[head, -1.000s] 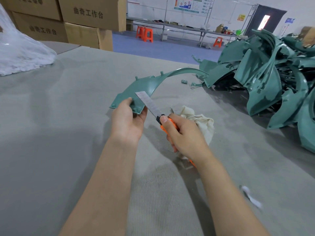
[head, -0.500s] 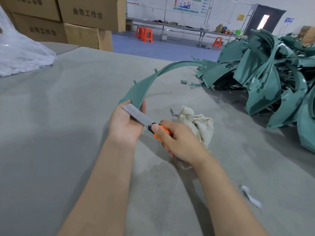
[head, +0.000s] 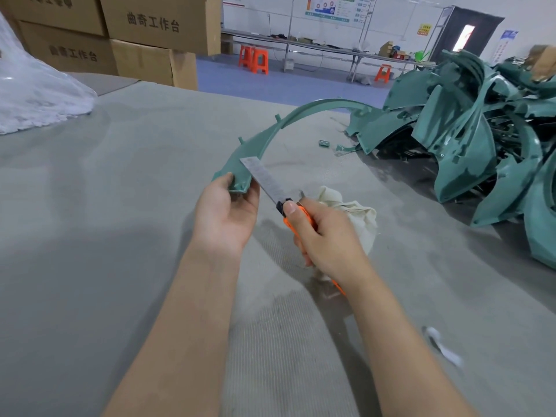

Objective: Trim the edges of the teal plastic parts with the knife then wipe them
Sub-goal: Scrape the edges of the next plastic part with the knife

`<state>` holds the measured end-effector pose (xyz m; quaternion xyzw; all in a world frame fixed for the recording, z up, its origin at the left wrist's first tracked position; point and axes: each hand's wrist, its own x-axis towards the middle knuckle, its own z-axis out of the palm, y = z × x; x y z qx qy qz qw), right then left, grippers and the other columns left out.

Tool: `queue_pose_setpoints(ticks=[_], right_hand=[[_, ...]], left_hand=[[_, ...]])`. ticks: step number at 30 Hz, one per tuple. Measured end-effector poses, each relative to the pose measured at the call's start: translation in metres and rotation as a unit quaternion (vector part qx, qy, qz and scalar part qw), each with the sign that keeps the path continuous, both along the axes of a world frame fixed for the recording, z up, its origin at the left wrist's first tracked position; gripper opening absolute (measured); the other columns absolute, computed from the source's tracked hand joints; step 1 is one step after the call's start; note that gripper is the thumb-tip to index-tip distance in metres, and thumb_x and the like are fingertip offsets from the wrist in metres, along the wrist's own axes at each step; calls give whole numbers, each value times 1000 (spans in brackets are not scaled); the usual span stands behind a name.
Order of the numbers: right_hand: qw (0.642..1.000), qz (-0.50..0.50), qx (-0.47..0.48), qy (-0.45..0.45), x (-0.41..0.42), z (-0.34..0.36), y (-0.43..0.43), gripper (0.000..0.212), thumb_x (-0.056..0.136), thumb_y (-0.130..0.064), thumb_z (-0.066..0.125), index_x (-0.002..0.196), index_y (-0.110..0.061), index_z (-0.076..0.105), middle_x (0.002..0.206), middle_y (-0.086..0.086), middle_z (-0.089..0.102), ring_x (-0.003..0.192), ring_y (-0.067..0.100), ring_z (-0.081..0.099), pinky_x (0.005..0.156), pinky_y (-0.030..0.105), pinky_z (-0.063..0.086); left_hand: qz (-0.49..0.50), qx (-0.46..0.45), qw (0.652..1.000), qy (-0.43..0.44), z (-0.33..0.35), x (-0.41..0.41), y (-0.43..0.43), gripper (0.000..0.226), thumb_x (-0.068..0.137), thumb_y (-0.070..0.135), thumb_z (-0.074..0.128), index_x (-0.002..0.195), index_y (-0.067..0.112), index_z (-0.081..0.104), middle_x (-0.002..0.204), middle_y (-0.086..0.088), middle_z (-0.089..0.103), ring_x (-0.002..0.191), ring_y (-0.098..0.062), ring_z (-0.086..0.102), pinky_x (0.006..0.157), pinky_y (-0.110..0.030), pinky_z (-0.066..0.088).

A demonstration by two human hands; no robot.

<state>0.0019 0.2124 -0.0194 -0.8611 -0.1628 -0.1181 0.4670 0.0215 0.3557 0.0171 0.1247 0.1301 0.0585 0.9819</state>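
Observation:
My left hand grips the near end of a long curved teal plastic part, which arcs up and away to the right. My right hand holds an orange utility knife with its long grey blade out. The blade lies against the part's right edge, just beside my left fingers. A crumpled cream cloth lies on the grey table right behind my right hand.
A big pile of teal plastic parts fills the table's right side. A small teal scrap lies near it. White plastic sheeting sits far left, cardboard boxes behind it. A white scrap lies at lower right.
The blade has moved from across my left hand up along the part's right edge. The part has tilted a little more upright.

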Motion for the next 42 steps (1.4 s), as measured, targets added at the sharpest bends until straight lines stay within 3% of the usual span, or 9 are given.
queue_pose_setpoints(ticks=[5, 12, 20, 23, 26, 31, 36, 42], right_hand=[[1000, 16, -15, 5, -2, 0, 1, 42, 97, -44, 48, 66, -16, 45, 54, 5, 43, 44, 17, 44, 43, 42, 48], [999, 29, -24, 23, -4, 4, 2, 44, 98, -43, 47, 72, -8, 50, 52, 2, 43, 44, 16, 44, 46, 43, 48], [998, 49, -32, 26, -4, 3, 0, 39, 98, -42, 49, 61, -27, 47, 46, -10, 45, 40, 10, 45, 42, 33, 48], [997, 61, -41, 32, -4, 2, -1, 40, 97, -44, 49, 65, -22, 49, 48, -4, 44, 42, 13, 45, 45, 41, 50], [993, 79, -86, 33, -5, 2, 1, 37, 97, -47, 48, 66, -26, 52, 54, 8, 49, 45, 15, 47, 51, 46, 50], [997, 54, 57, 27, -7, 7, 0, 39, 97, -44, 47, 64, -21, 48, 46, -5, 46, 40, 16, 47, 42, 32, 44], [978, -38, 202, 21, -5, 14, 1, 37, 94, -46, 55, 83, -10, 49, 62, 5, 53, 50, 13, 54, 50, 22, 47], [962, -120, 246, 17, -1, 11, 4, 23, 85, -32, 71, 86, -18, 52, 67, -4, 56, 51, 6, 52, 53, 17, 45]], left_hand=[[-7, -18, 1000, -9, 1, 0, 1, 26, 97, -7, 32, 117, -6, 49, 99, -20, 59, 80, -25, 62, 51, -23, 56], [-16, -13, 1000, -1, 2, -3, 0, 22, 98, -6, 31, 96, -5, 52, 92, -19, 60, 75, -23, 62, 50, -22, 55], [-17, -16, 1000, -10, 5, -6, 0, 22, 94, -11, 33, 88, -3, 53, 86, -16, 59, 72, -23, 62, 52, -21, 55], [-24, -24, 999, -20, 3, -5, 2, 25, 93, -12, 31, 87, -3, 53, 86, -16, 59, 73, -24, 61, 53, -22, 55], [-45, -76, 995, -41, 0, -2, 7, 23, 96, -8, 32, 99, -5, 55, 98, -17, 60, 78, -25, 61, 62, -26, 58], [-10, -27, 999, -13, -6, 5, 6, 22, 96, -4, 36, 86, 1, 54, 87, -13, 60, 74, -21, 58, 61, -26, 55], [-53, 72, 996, -25, -10, 6, -2, 14, 94, 2, 48, 92, 9, 60, 89, -6, 67, 82, -17, 64, 82, -28, 52], [-63, 115, 987, -93, -10, 1, -18, 39, 92, -5, 51, 130, 4, 52, 111, -9, 67, 92, -17, 68, 78, -26, 58]])
